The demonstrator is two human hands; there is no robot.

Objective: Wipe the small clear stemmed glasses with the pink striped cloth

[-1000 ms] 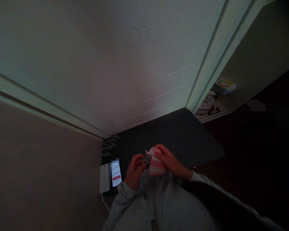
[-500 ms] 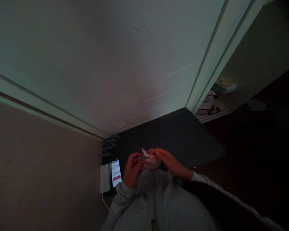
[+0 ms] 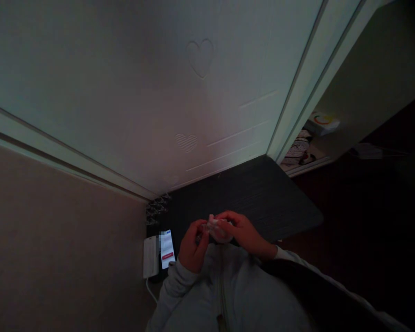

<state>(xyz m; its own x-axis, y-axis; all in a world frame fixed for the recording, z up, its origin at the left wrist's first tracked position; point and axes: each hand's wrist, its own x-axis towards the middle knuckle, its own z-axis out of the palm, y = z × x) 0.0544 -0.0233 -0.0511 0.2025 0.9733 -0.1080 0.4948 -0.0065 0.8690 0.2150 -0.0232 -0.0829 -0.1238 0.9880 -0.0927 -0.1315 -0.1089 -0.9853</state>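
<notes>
A small pinkish-white item (image 3: 222,233), too dim and blurred to name, is between my two hands, close to my grey jacket and over the near edge of the dark table (image 3: 249,198). My left hand (image 3: 194,246) pinches the item's left side, where something thin and clear shows at the fingertips. From the right, my right hand (image 3: 244,233) grips its upper side with thumb and fingers. The fingers of both hands partly hide it.
A lit phone (image 3: 166,249) lies beside a white device (image 3: 151,257) with a cable at the table's left end. Several clear, spiky pieces (image 3: 157,208) sit behind them. A white panel with hearts (image 3: 200,58) rises behind the table. Open shelving holds a box (image 3: 323,122).
My right thumb has come over the top of the pinkish-white item. The item has turned slightly and shifted a little to the right, and my left hand has moved slightly right.
</notes>
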